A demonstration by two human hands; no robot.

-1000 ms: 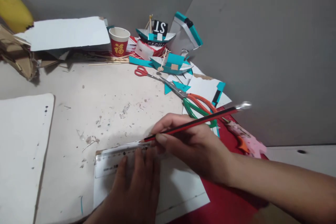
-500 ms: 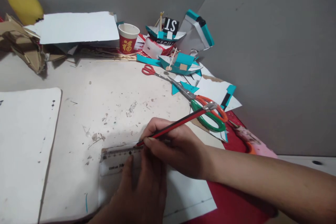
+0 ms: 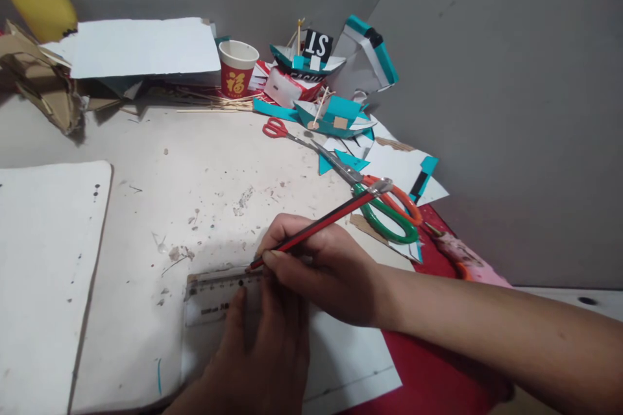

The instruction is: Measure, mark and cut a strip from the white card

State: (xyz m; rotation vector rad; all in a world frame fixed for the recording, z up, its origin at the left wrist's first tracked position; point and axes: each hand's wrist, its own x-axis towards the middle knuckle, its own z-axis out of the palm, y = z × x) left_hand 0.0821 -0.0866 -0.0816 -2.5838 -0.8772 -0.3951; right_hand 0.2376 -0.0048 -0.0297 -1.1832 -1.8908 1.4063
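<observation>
My right hand (image 3: 324, 266) is closed around a red and black pencil (image 3: 321, 224), whose tip touches down at the upper edge of a clear ruler (image 3: 209, 306). The ruler lies on a white sheet (image 3: 350, 363) near the front of the table. My left hand (image 3: 263, 343) presses on the ruler, fingers stretched forward and lying flat, with some fingertips hidden under the right hand. Large scissors with green and orange handles (image 3: 389, 233) rest just beyond my right hand.
At the back stand a red and white paper cup (image 3: 238, 71) and small teal paper boats (image 3: 335, 120). Red-handled scissors (image 3: 275, 128), paper scraps and thin sticks lie nearby. A white board (image 3: 43, 285) is at left, cardboard (image 3: 39, 78) at back left.
My right hand and the pencil have shifted slightly to the left along the ruler's edge. My left hand and the ruler look almost unmoved.
</observation>
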